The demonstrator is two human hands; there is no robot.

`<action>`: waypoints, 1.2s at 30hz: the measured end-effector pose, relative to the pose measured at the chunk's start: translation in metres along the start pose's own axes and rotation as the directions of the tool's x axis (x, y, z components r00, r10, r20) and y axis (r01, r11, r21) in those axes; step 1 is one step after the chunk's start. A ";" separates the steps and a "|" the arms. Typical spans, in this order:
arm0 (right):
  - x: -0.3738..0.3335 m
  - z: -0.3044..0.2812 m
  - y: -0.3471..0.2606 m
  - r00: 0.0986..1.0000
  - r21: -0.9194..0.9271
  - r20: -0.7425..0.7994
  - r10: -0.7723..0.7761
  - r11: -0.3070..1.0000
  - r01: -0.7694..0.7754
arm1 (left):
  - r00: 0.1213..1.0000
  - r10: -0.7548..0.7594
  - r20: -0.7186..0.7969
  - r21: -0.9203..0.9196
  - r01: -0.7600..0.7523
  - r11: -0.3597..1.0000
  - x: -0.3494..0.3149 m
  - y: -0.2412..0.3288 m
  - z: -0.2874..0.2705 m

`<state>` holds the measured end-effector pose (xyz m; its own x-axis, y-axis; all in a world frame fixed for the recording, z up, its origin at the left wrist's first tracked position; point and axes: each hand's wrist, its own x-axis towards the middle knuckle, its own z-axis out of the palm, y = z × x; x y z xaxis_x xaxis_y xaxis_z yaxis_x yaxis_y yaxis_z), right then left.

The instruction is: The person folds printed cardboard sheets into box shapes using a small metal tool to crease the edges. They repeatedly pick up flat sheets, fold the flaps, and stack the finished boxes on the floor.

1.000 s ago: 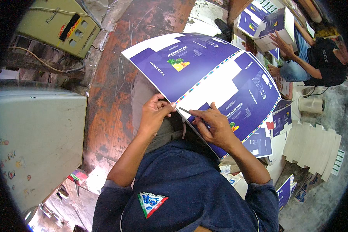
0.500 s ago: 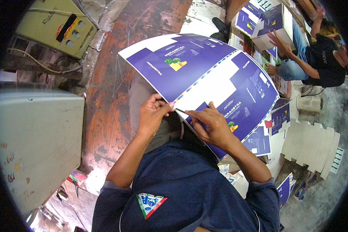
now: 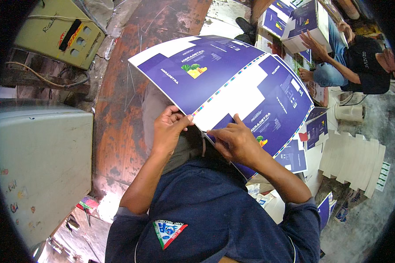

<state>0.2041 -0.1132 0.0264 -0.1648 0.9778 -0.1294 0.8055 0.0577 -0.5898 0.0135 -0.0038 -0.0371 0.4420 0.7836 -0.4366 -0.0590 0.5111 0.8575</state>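
A large printed sheet (image 3: 232, 101), purple and white with a vegetable picture on each half and a strip of small colour patches across its middle, lies bowed over my lap. My left hand (image 3: 167, 131) pinches its near edge beside the end of that strip, thumb on top and fingers curled below. Just to the right, my right hand (image 3: 239, 142) is closed, holding a thin dark tool (image 3: 204, 131) whose tip meets the sheet's edge. Most of the tool is hidden by the fingers, so its kind cannot be made out.
A pale metal cabinet (image 3: 44, 153) stands at the left, below a greenish machine box (image 3: 59, 37). At upper right a seated person (image 3: 364, 65) handles a stack of printed sheets (image 3: 307, 26). Stacked pale cut card (image 3: 351, 162) lies at the right.
The dark tool's visible part has become shorter, with my right fingertips nearer the sheet's edge. My left hand keeps its pinch. The whole view has shifted slightly.
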 end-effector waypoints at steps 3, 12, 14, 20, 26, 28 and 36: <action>-0.013 0.005 0.007 0.999 -0.038 0.038 -0.038 0.998 0.040 | 1.000 0.002 0.002 -0.017 -0.002 1.000 0.001 -0.002 -0.001; -0.048 -0.008 0.010 0.959 -0.076 0.282 0.031 0.997 -0.010 | 1.000 0.012 -0.008 -0.038 -0.012 0.999 0.001 0.004 0.000; -0.049 -0.009 0.011 0.949 -0.088 0.314 0.036 0.996 -0.009 | 1.000 0.010 -0.009 -0.033 -0.010 0.999 0.002 0.003 -0.002; -0.050 -0.015 0.011 0.948 -0.030 0.316 0.036 0.999 -0.028 | 1.000 0.013 -0.003 -0.013 -0.013 1.000 0.001 0.006 0.000; -0.047 -0.030 0.009 0.921 0.012 0.386 0.050 0.998 -0.059 | 1.000 0.004 -0.009 -0.005 -0.004 1.000 -0.001 0.008 0.002; -0.046 -0.037 0.008 0.929 0.073 0.369 0.044 0.994 -0.076 | 1.000 0.011 -0.012 -0.014 -0.011 1.000 -0.001 0.007 0.002; -0.054 -0.027 0.032 0.946 0.497 -0.162 0.280 0.852 -0.167 | 0.994 -0.078 0.077 0.094 0.071 0.993 -0.008 0.009 0.005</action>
<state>0.2539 -0.1585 0.0365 0.1620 0.9740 -0.1587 0.4307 -0.2144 -0.8766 0.0138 -0.0067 -0.0244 0.5131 0.7116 -0.4799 0.0566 0.5299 0.8462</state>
